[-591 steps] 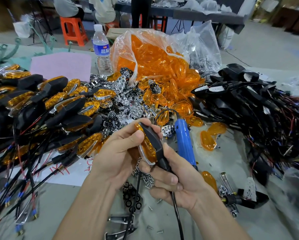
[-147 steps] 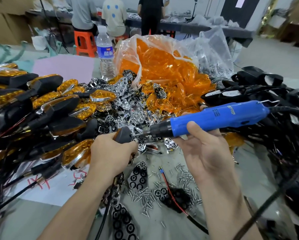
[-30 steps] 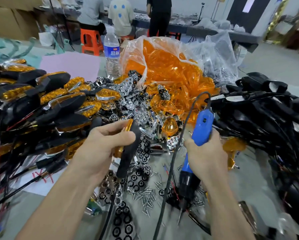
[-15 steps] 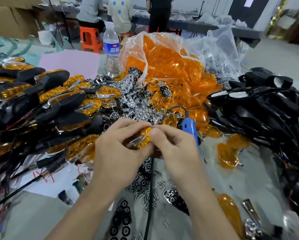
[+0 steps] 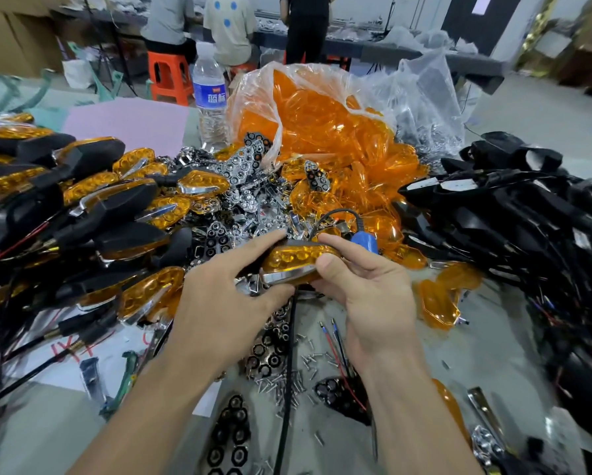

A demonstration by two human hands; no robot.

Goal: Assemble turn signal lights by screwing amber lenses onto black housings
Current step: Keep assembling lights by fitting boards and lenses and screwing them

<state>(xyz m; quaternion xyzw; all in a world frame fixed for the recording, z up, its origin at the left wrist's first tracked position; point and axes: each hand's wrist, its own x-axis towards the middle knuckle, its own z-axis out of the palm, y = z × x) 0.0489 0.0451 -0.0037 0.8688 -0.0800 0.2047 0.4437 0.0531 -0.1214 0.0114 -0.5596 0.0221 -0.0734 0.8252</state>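
Turn signal light pinched by left hand and right hand, screws strewn on table, workers behind

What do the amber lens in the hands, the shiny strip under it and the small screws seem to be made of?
Amber lens: likely clear tinted plastic, glossy; honeycomb cells show through it.
Shiny strip: mirror-bright, probably chrome-plated plastic or metal; cannot tell which.
Screws: dull silver, apparently steel.
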